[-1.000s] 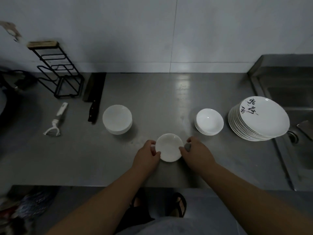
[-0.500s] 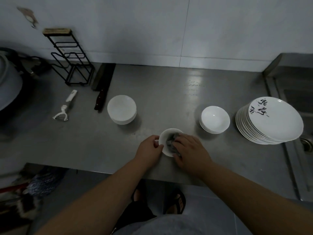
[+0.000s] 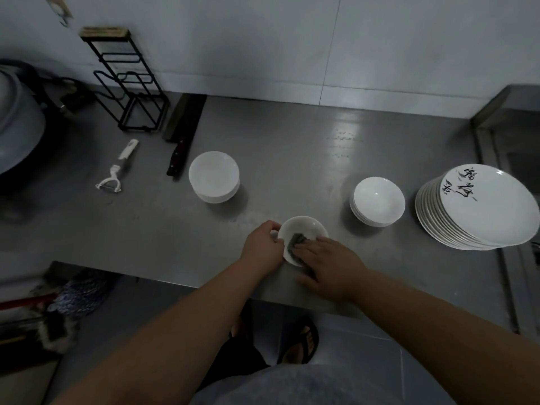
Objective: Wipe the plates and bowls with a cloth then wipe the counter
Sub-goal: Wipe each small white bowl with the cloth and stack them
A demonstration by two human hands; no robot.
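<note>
Fingers (image 3: 308, 247) of the right hand (image 3: 328, 266) are lying fairly flat and pressing a dark cloth (image 3: 295, 241) down into a small bowl (image 3: 308, 228). They are pushing on it rather than clenching it, as far as this view shows. The left hand (image 3: 263, 247) is gripping the bowl's near-left rim, with its fingers curling over the edge. It is steadying the bowl on the steel bench (image 3: 292, 159), close to the front edge.

That closeness is looking like the main risk. The steel is probably smooth, so a hard rub toward the body could be sending the bowl sliding or tipping off the edge if the left grip is slackening. Only part of the cloth is showing inside the bowl, so one side of the inside may be going unwiped. To the right, the stack of plates (image 3: 488, 206) is sitting fanned and leaning toward the sink side. A careless reach with the right arm could be setting it slipping.

The small bowl is holding nothing but the cloth. The left stack of bowls (image 3: 214, 176) and the right stack of bowls (image 3: 378, 200) are each showing an empty top bowl. The top plate is carrying only black brush lettering. Which stack is already wiped, the view is not telling.
</note>
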